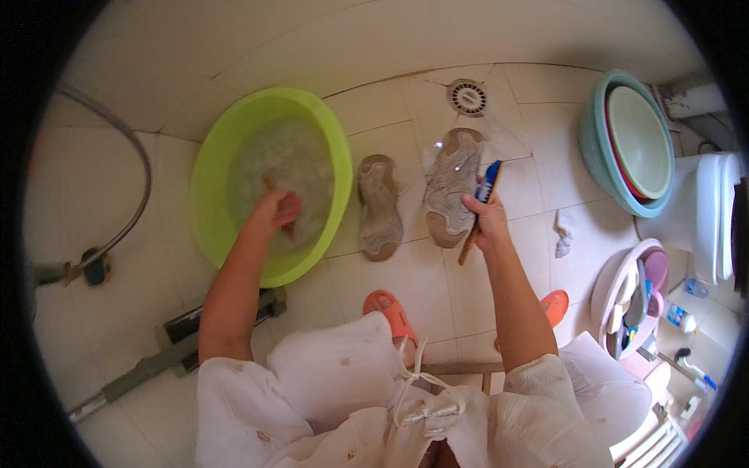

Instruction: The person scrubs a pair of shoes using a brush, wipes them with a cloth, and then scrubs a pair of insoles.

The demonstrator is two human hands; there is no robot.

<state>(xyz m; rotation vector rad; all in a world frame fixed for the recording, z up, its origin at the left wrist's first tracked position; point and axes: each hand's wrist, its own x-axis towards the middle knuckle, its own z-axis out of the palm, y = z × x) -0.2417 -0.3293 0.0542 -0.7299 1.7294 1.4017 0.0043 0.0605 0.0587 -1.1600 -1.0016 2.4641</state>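
Note:
My left hand is blurred above the soapy water in a lime-green plastic basin. Its fingers are apart, with no object visible in them. In my right hand is a scrubbing brush with a wooden back and blue bristles, held upright along the side of a wet grey shoe with tan ends. The thumb is near the shoe's edge; whether it touches is unclear. A matching shoe lies on the tiles between that one and the basin.
Beyond the shoes is a round floor drain. Nested basins lean at the right beside a white toilet. A crumpled white cloth or paper and a pink tub of items lie nearer. A shower hose hangs left.

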